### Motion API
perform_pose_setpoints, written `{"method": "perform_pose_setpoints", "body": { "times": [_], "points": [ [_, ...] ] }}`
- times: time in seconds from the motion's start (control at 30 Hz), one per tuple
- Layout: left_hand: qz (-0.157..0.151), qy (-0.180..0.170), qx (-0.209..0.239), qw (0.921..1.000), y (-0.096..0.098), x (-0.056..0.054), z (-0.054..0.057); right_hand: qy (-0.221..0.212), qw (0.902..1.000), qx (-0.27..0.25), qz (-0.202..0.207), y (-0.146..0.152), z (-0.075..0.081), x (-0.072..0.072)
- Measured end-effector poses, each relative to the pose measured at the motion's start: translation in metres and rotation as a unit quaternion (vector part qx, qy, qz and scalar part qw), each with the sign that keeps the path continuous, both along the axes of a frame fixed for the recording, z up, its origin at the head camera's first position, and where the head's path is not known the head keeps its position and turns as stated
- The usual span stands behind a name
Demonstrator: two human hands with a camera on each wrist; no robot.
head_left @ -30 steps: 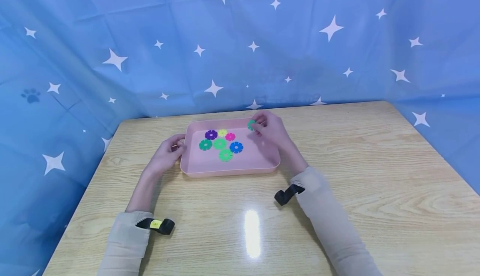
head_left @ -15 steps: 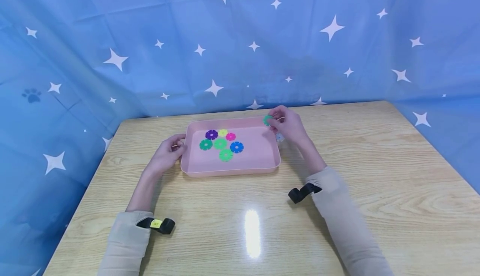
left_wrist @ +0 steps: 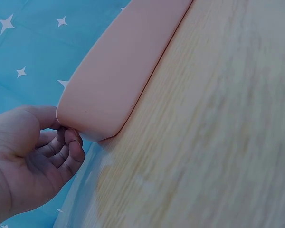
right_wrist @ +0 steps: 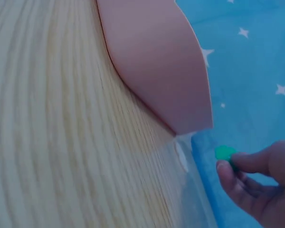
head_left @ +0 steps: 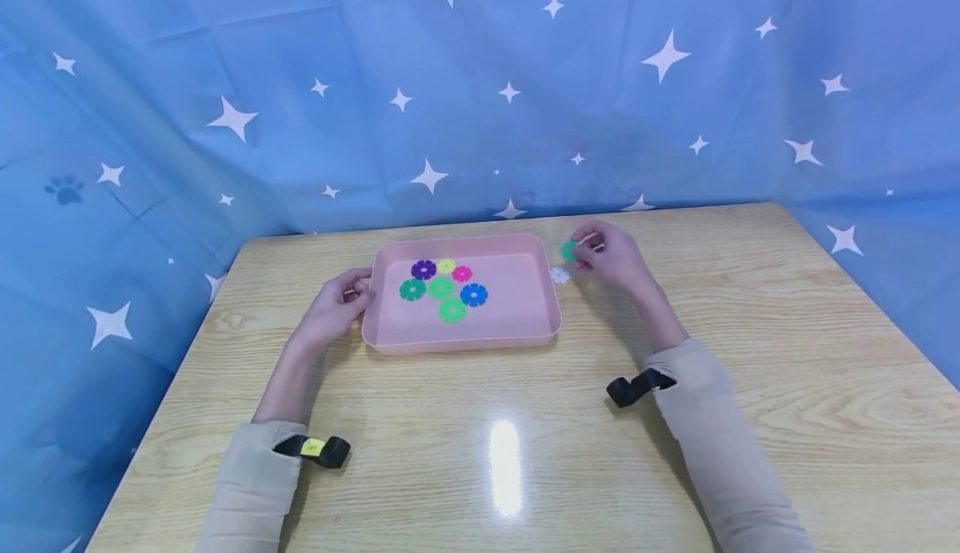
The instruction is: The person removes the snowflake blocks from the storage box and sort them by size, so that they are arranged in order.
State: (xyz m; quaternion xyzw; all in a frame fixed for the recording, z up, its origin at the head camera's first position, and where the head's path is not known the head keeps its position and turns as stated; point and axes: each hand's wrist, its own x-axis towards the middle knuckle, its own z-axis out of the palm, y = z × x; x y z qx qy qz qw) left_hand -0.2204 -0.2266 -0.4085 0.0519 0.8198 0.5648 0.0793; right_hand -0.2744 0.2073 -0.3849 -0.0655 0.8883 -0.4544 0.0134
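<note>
A pink tray stands on the table, and the left hand grips its left rim between thumb and curled fingers. In the left wrist view, the left hand pinches the tray's corner. Beyond the tray's right side, the right hand pinches a green notched disc between thumb and fingertips. That green disc also shows in the right wrist view, held above the table. A white notched disc lies by the tray's right wall, just left of the right hand.
Inside the tray lie several flower-like discs, including a purple disc, a blue disc and a pink disc. A wooden table extends all round. Behind it hangs a blue star-printed cloth.
The right hand has carried the green disc rightward, from over the tray to beyond its right side. The white disc has come into sight. The left hand stays on the tray.
</note>
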Motion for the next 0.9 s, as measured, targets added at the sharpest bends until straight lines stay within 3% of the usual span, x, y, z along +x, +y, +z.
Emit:
{"method": "perform_pose_setpoints", "body": {
  "times": [0.43,0.67,0.9],
  "points": [
    [0.001,-0.002,-0.010,1.0000,0.000,0.002,0.003,-0.066,0.9963,0.055,-0.008,0.016,-0.009,0.002],
    [0.001,-0.001,-0.008,1.0000,0.000,0.000,0.001,-0.060,0.9913,0.115,-0.020,0.015,-0.011,0.003],
    [0.000,0.000,-0.001,1.0000,0.000,0.000,0.001,-0.058,0.9887,0.136,-0.024,0.014,-0.010,0.004]
  ]
}}
